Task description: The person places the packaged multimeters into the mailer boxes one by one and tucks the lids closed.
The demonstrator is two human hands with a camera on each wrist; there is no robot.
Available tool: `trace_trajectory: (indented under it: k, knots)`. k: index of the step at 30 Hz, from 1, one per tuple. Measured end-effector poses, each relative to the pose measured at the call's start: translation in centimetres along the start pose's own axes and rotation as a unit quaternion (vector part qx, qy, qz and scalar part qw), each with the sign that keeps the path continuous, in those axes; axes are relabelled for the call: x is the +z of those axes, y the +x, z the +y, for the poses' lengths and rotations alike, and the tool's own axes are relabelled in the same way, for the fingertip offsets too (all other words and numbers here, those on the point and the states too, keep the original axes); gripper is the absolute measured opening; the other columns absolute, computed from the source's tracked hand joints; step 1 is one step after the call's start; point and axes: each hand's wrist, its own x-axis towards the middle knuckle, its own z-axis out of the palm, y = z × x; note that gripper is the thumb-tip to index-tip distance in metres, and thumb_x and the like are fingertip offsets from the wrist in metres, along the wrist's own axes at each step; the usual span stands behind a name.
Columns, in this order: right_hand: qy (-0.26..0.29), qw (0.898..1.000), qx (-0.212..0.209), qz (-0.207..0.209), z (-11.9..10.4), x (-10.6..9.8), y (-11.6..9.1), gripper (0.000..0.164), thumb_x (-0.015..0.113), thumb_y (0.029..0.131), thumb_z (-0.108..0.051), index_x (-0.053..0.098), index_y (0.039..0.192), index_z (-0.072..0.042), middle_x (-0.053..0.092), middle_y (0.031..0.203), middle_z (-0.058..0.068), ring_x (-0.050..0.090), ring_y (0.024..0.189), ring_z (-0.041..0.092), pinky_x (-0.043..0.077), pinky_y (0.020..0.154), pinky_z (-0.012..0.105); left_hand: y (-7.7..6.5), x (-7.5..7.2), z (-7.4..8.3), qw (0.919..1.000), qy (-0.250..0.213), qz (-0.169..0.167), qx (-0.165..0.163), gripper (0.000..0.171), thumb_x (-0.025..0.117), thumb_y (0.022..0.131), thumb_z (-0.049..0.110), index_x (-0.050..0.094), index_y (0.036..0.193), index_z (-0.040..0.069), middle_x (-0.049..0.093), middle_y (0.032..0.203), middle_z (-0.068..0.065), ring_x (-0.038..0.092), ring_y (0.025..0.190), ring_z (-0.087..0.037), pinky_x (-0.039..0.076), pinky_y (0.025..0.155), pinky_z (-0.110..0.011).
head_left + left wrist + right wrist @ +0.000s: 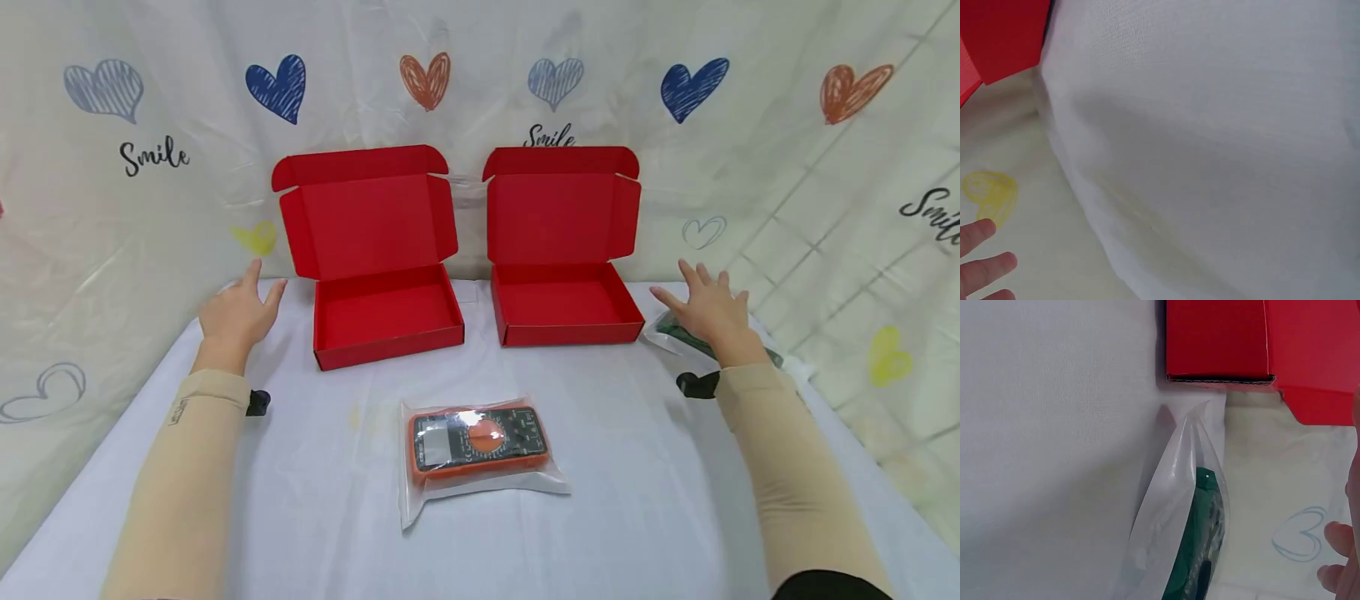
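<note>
My left hand (234,321) is held out left of the left red box (390,346), its fingers extended and nothing in them. On the other side, my right hand (712,312) spreads its fingers over a clear plastic bag (1166,506) with a green circuit board (1188,550) inside. In the head view the hand and wrist hide part of that bag. Both the left box and the right red box (570,333) stand with lids raised and bare insides showing. A multimeter (480,437) with an orange case and dial lies in a clear bag between the forearms.
A white cloth (322,517) covers the table. Behind the boxes hangs a pale curtain (480,100) printed with hearts and "Smile". Tile lines show through the curtain at the right. Each wrist carries a small black camera, as on the right one (697,385).
</note>
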Motion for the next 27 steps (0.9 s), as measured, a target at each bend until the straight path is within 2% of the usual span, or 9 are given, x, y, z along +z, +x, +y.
trace_trajectory:
  k: [4, 9, 13, 21, 27]
  knots:
    - [-0.008, 1.0, -0.008, -0.005, 0.0, -0.4, -0.1, 0.1, 0.036, 0.098, -0.074, 0.003, 0.164, -0.006, 0.007, 0.161, 0.038, -0.001, 0.144, 0.065, -0.001, 0.107, 0.082, 0.0, -0.1, 0.2, 1.0, -0.003, 0.003, 0.003, 0.08, 0.024, 0.106, 0.06, 0.013, 0.164, 0.006, 0.046, 0.139, -0.041, 0.054, 0.111, -0.058, 0.05, 0.084, -0.065]
    - [-0.035, 0.999, -0.026, -0.012, -0.4, -0.8, -0.3, 0.1, 0.033, 0.097, -0.076, 0.009, 0.164, -0.006, 0.021, 0.157, 0.04, 0.023, 0.137, 0.062, 0.024, 0.105, 0.08, -0.1, -0.1, 0.2, 0.9998, -0.011, 0.01, 0.015, 0.081, 0.02, 0.105, 0.063, 0.018, 0.163, 0.006, 0.046, 0.139, -0.041, 0.052, 0.115, -0.058, 0.05, 0.084, -0.066]
    - [-0.039, 0.998, -0.03, -0.026, -0.8, -1.0, -0.6, 0.1, 0.03, 0.096, -0.078, 0.011, 0.164, -0.007, 0.026, 0.154, 0.042, 0.031, 0.133, 0.061, 0.037, 0.098, 0.076, -0.2, -0.1, 0.1, 0.9995, -0.013, 0.011, 0.027, 0.081, 0.02, 0.104, 0.063, 0.021, 0.162, 0.007, 0.046, 0.139, -0.041, 0.051, 0.119, -0.058, 0.049, 0.084, -0.066]
    - [-0.047, 0.997, -0.042, -0.04, -1.9, -1.3, -1.4, 0.095, 0.032, 0.098, -0.075, 0.015, 0.164, -0.008, 0.035, 0.149, 0.041, 0.041, 0.128, 0.058, 0.048, 0.088, 0.067, -0.5, -0.1, 0.2, 0.999, -0.007, 0.012, 0.041, 0.078, 0.025, 0.105, 0.061, 0.021, 0.163, 0.009, 0.05, 0.134, -0.04, 0.053, 0.113, -0.056, 0.053, 0.078, -0.062]
    - [-0.049, 0.997, -0.045, -0.048, -2.8, -1.3, -2.0, 0.096, 0.032, 0.097, -0.077, 0.02, 0.163, -0.008, 0.038, 0.148, 0.04, 0.043, 0.127, 0.057, 0.047, 0.091, 0.068, -0.5, -0.2, 0.4, 0.9988, -0.008, 0.004, 0.048, 0.076, 0.028, 0.106, 0.059, 0.021, 0.164, 0.012, 0.054, 0.13, -0.038, 0.056, 0.106, -0.054, 0.056, 0.069, -0.057]
